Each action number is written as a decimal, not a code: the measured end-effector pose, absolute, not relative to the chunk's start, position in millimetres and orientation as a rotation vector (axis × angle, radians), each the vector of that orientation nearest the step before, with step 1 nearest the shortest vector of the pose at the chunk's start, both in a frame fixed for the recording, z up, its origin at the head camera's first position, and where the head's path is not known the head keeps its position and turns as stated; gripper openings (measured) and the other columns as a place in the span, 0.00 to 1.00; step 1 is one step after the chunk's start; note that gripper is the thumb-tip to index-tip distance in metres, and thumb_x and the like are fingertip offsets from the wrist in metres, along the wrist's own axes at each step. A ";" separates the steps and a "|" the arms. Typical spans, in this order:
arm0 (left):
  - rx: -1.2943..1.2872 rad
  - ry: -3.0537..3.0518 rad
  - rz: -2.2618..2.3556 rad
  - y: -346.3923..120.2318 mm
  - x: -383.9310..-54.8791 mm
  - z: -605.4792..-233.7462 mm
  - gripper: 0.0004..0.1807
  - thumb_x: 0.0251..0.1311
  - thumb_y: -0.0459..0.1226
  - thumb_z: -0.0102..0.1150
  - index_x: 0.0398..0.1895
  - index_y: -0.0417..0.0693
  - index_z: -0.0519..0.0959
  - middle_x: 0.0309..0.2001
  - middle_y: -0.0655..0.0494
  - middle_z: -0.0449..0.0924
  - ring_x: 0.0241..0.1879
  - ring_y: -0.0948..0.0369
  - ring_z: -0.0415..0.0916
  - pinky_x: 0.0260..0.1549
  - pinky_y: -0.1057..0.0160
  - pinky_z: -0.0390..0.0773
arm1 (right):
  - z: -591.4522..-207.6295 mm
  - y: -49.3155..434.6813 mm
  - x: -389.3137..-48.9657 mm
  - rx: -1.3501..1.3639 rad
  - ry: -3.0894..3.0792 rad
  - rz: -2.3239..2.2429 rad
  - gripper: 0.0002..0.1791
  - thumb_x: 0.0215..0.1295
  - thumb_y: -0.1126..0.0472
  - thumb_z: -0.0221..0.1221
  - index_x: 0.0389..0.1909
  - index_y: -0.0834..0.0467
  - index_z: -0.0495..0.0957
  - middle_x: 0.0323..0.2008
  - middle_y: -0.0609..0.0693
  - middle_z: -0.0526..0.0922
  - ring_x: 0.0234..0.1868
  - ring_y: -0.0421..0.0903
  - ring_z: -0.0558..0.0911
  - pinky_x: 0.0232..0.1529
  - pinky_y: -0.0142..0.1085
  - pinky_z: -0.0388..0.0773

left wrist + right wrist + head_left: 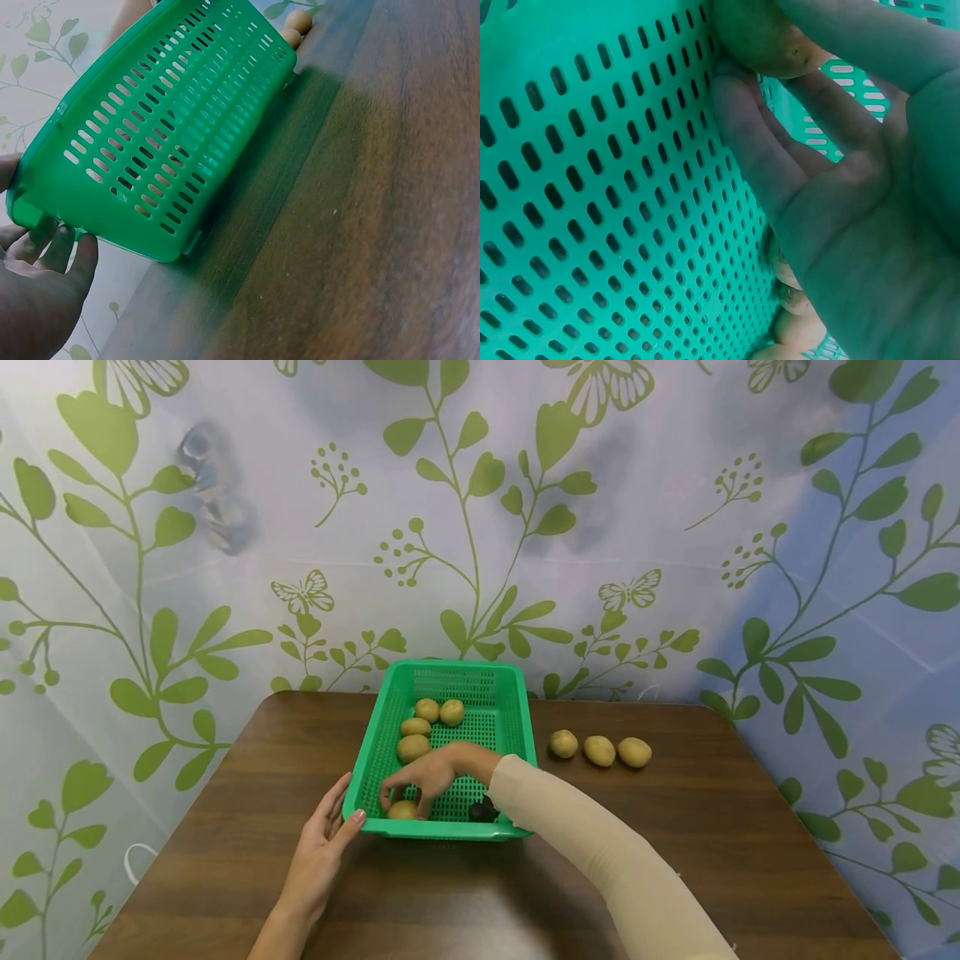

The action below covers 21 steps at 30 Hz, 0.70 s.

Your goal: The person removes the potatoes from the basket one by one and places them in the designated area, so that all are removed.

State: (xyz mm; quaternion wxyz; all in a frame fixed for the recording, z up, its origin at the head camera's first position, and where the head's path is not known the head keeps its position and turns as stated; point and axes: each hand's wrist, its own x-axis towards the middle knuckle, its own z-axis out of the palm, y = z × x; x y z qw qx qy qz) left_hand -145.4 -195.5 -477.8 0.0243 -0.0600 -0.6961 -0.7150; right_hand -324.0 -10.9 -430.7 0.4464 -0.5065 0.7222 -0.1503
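A person is working at a dark brown, wood-grained table [217, 852], where a rectangular green plastic basket with slotted walls [450, 830] is standing near the far edge. The bare left hand [321, 839] is gripping the basket's rim at the near left corner, thumb on top and fingers curling beneath. The right hand [431, 772], its arm wearing a cream sleeve [607, 852], is reaching inside, thumb and fingers closing around a smooth, yellow-brown, rounded potato [402, 811] in that same near left corner. Four more yellow-brown potatoes [413, 748] are lying beyond it in the basket, two at the far end and two nearer along the left side. Right of the basket, three loose tan potatoes [599, 751] are resting in a row on the table, and a pale curtain printed with green leaves and butterflies [660, 518] is hanging behind everything
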 end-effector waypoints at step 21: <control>-0.197 -2.162 -2.207 -196.2 -145.3 -480.4 0.36 0.80 0.37 0.52 0.84 0.47 0.48 0.80 0.43 0.48 0.77 0.45 0.50 0.58 0.76 0.68 | -414.2 3.1 -331.2 -1.287 1.859 -0.330 0.25 0.65 0.66 0.71 0.58 0.47 0.73 0.58 0.42 0.71 0.59 0.38 0.72 0.52 0.31 0.77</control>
